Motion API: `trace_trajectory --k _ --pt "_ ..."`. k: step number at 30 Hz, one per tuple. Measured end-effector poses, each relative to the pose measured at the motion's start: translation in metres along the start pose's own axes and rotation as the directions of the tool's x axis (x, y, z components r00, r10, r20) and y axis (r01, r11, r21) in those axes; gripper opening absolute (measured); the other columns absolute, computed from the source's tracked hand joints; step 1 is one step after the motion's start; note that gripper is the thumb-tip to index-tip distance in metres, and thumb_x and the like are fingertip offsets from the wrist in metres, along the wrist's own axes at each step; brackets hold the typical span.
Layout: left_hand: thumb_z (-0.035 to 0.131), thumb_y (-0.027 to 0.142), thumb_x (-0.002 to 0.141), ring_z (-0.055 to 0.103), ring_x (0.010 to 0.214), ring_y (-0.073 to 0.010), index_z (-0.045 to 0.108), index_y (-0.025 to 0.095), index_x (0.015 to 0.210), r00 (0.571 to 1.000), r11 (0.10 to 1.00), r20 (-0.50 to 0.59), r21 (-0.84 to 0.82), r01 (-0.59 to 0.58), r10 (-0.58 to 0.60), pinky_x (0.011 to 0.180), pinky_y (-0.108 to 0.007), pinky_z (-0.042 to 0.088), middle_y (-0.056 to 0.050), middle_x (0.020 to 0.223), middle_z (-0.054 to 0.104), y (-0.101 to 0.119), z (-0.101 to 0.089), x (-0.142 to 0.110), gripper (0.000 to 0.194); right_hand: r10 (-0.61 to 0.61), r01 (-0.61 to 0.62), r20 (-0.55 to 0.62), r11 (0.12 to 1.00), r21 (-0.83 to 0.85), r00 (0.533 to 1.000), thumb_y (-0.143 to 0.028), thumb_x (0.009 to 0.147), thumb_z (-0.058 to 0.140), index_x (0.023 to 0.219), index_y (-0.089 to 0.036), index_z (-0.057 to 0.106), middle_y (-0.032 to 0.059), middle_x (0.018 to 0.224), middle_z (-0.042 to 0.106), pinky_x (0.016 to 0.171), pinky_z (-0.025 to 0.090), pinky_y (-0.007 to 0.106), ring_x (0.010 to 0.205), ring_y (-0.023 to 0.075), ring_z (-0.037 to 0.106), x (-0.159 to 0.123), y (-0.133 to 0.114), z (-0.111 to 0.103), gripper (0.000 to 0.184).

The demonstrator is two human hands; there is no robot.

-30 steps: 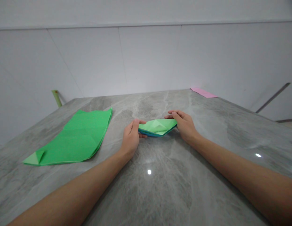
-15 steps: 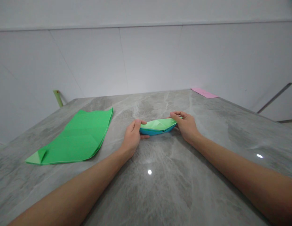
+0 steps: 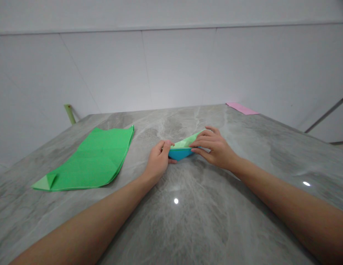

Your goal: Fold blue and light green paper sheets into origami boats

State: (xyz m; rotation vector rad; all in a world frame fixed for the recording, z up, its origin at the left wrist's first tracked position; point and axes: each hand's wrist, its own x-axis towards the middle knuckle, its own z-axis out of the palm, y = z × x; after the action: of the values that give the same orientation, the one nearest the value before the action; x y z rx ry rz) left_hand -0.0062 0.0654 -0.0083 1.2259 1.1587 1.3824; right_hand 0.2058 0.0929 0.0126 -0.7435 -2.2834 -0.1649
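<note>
Pinching a folded paper boat (image 3: 181,154) from both ends, the person is working near the middle of a grey marble worktop (image 3: 204,221). The boat is sitting just above the worktop between the hands, its blue underside showing and its pale green upper flap slanting up towards the right. The left hand (image 3: 158,162) is gripping the boat's left end, with the left fingers (image 3: 167,144) clamped on the paper alongside the thumb. The right hand (image 3: 215,151) is reaching over the top, the right fingers (image 3: 203,141) lying on the pale green flap and closing on the paper, slightly spread. From the grip, the work in hand looks like holding the folded layers together between the hands. Well to the left, a large green paper sheet (image 3: 85,162) is lying flat on the worktop with one corner folded over. A pink paper strip (image 3: 241,108) is lying at the far edge, and a pale green post (image 3: 69,114) is standing beyond the far left corner.
</note>
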Motion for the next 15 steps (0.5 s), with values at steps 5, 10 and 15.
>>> trace_trajectory --k 5,10,15 --pt "0.058 0.050 0.084 0.056 0.067 -0.0132 0.067 0.013 0.084 1.000 0.999 0.022 0.046 -0.018 0.017 0.048 -0.022 0.058 -0.004 0.080 0.054 -0.0007 -0.0006 -0.0005 0.038 -0.025 0.025 -0.011 1.000 0.005 1.000 -0.028 0.087 0.063 0.085 -0.026 0.074 0.0005 0.080 0.075 0.103 0.030 0.049 0.090 0.0214 0.061 -0.0001 0.0045 0.0025 0.011" --pt "0.058 0.050 0.083 0.057 0.068 -0.0140 0.067 0.014 0.084 0.997 0.995 0.060 0.085 -0.054 0.049 0.050 -0.024 0.058 -0.003 0.080 0.055 0.0009 -0.0013 -0.0017 0.037 -0.029 0.027 0.044 0.999 0.038 0.999 -0.028 0.089 0.060 0.082 -0.025 0.072 0.0012 0.080 0.073 0.103 0.032 0.046 0.086 0.0193 0.063 -0.0007 0.0070 0.0002 0.015" --pt "0.053 0.051 0.087 0.057 0.076 -0.0156 0.064 0.015 0.088 0.987 0.980 0.133 0.162 -0.114 0.093 0.057 -0.025 0.059 -0.003 0.084 0.057 0.0017 -0.0019 -0.0052 0.037 -0.070 0.056 0.143 0.993 0.102 0.987 -0.025 0.092 0.055 0.076 -0.021 0.067 -0.0006 0.072 0.070 0.110 0.025 0.049 0.071 0.0148 0.065 -0.0006 0.0035 -0.0057 0.020"
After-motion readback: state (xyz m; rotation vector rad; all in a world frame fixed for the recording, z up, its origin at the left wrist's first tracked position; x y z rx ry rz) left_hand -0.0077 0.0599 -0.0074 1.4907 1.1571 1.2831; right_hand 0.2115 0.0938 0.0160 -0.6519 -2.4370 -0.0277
